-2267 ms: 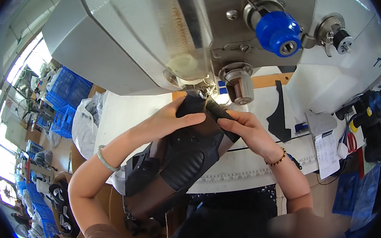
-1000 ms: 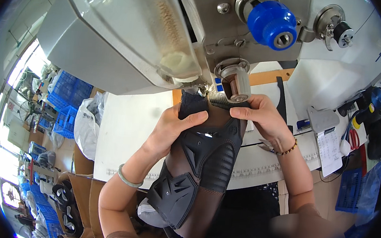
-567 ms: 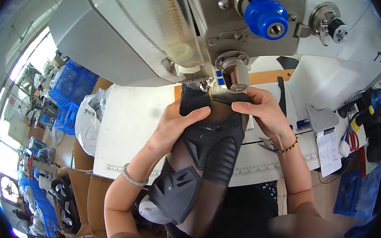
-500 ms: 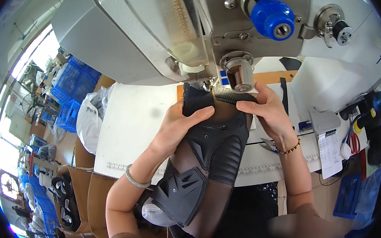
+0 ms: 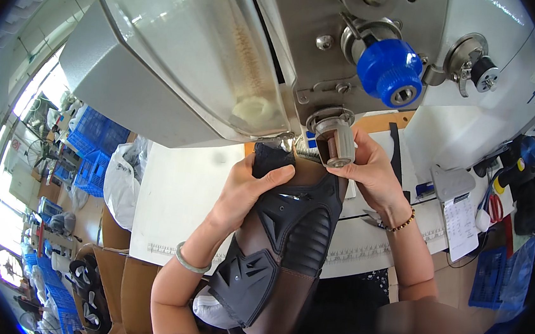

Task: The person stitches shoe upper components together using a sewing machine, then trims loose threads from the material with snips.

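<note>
A brown and black boot upper (image 5: 302, 240) with moulded ribbed panels lies tilted from the sewing machine down into my lap. Its top end is under the sewing machine's head (image 5: 327, 64), where the stitching spot is mostly hidden. My left hand (image 5: 246, 189) grips the left side of that end, thumb on top of a black padded piece (image 5: 273, 159). On the other side, my right hand (image 5: 372, 174) pinches the edge between thumb and fingers, partly behind a metal bobbin holder (image 5: 335, 141).
A white table (image 5: 178, 204) with a ruler strip surrounds the machine. Snips (image 5: 374, 219) lie by my right wrist; red-handled scissors (image 5: 496, 209) and a paper slip (image 5: 460, 228) are farther right. At left stand blue crates (image 5: 94, 168), a white bag (image 5: 121, 186) and cardboard boxes (image 5: 141, 296).
The view has shifted, so the machine head looks lower and larger. My hands and the boot upper show slightly lower and farther left, with the same grip.
</note>
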`<state>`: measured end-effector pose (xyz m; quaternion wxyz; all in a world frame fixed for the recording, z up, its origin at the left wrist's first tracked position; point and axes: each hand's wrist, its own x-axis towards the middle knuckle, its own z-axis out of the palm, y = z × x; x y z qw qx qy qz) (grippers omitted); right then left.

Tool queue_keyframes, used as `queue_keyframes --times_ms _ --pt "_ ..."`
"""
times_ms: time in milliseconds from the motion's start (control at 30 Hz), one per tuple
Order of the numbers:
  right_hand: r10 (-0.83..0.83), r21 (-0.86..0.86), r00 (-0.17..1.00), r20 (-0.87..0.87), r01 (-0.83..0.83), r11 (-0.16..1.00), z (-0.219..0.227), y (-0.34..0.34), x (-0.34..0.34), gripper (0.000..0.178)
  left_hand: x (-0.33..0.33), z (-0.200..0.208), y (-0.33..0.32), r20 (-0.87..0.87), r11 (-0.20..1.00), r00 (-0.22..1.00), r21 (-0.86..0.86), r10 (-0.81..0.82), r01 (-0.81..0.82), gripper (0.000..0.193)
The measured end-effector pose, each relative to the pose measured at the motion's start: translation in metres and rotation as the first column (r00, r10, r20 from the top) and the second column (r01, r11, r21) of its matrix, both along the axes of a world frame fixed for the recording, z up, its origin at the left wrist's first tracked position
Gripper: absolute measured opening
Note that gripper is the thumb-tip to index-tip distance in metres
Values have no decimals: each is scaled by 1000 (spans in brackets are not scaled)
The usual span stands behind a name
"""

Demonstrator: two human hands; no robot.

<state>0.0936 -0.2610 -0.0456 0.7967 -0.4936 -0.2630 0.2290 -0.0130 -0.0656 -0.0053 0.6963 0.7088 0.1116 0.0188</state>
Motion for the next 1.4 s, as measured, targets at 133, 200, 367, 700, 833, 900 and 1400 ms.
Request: queue_keyframes --times_ms 133,200,367,700,833,900,1400 --pt "-35 -19 999 -6 35 999 1 4 -1 36 8 0 9 -10 1000 1000 -22 -16 16 41" --pt "-57 -24 998 9 57 998 1 5 -3 37 11 1 13 -4 998 998 -17 -56 56 44" --pt "-75 -6 997 -18 75 997 0 7 -7 38 2 4 17 -169 972 985 235 42 -1 48" --pt "-74 48 995 -66 77 996 -5 11 -14 40 0 7 24 -14 992 999 119 -32 34 51" --pt "-106 42 992 -64 109 993 -6 13 -18 40 6 14 30 -63 985 992 126 -111 119 52" --pt "-127 37 990 -58 129 991 -6 15 -21 40 10 18 36 -119 960 974 183 -194 214 51" --pt "-266 155 953 -146 288 945 -11 33 -47 38 32 37 66 -246 813 936 470 -253 343 43"
